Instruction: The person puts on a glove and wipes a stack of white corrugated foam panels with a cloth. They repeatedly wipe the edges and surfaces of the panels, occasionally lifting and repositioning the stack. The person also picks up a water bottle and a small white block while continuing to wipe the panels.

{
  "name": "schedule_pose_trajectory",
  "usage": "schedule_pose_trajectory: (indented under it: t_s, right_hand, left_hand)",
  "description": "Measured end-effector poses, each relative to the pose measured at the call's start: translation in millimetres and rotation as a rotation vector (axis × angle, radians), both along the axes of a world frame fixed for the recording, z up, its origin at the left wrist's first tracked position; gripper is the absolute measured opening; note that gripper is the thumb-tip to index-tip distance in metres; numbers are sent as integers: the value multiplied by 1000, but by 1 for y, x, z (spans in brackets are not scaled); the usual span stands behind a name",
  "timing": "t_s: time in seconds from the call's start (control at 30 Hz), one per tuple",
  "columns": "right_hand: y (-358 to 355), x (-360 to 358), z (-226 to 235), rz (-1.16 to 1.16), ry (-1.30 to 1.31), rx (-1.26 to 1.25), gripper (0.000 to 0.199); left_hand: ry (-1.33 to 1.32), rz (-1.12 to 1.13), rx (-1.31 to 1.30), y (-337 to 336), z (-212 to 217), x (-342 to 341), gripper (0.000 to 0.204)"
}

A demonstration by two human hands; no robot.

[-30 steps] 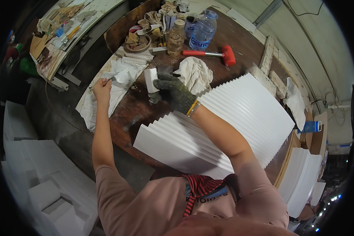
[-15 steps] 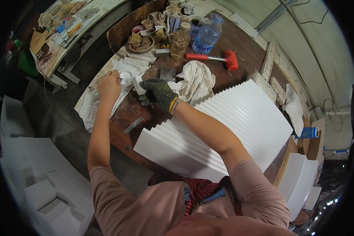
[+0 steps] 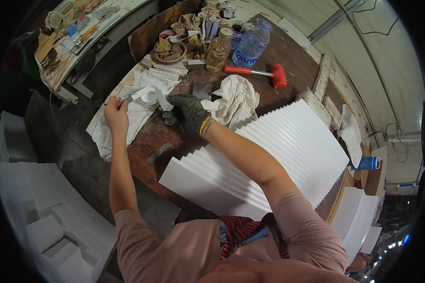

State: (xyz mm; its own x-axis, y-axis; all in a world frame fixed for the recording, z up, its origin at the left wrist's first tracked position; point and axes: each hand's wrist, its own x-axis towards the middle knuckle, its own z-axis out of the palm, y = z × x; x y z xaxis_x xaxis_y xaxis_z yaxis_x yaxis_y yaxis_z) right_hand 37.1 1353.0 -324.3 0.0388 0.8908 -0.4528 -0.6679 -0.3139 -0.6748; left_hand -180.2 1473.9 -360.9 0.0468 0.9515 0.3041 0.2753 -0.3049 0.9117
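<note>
My left hand [image 3: 116, 113] is bare, its thumb and fingertips pinched on the end of a pale strip [image 3: 136, 95]. That strip runs toward a round white roll-like thing [image 3: 149, 96] lying on a crumpled white cloth [image 3: 127, 120]. My right hand [image 3: 190, 112], in a dark knitted glove, is closed on a small white piece [image 3: 164, 100] beside the roll; the fingers partly hide it. Just right of the glove sits a bunched white cloth [image 3: 237, 100]. A stack of ribbed white sheets [image 3: 288, 146] lies under my right forearm.
Behind my hands stand a jar [image 3: 218, 49], a large clear water bottle [image 3: 252, 43] and a red mallet [image 3: 269, 74]. A round tray [image 3: 171, 57] holds scraps at the table's far left. A small metal plate [image 3: 159, 153] lies near the front edge. White boxes [image 3: 47, 207] stand at lower left.
My left hand has moved left and down toward me, away from the round white thing, and the strip now stretches between them. My right hand has hardly moved.
</note>
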Motion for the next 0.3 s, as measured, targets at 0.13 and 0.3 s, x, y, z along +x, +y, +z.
schedule_pose_trajectory:
  t_s: [0.13, 0.3]
  right_hand:
    - [5, 0, 0, -10, 24, -57, 25]
    - [8, -1, -1, 0, 84, -56, 26]
  left_hand:
    - [-142, -38, -147, -10, -31, -7, 11]
    - [130, -77, -301, -12, -46, -19, 21]
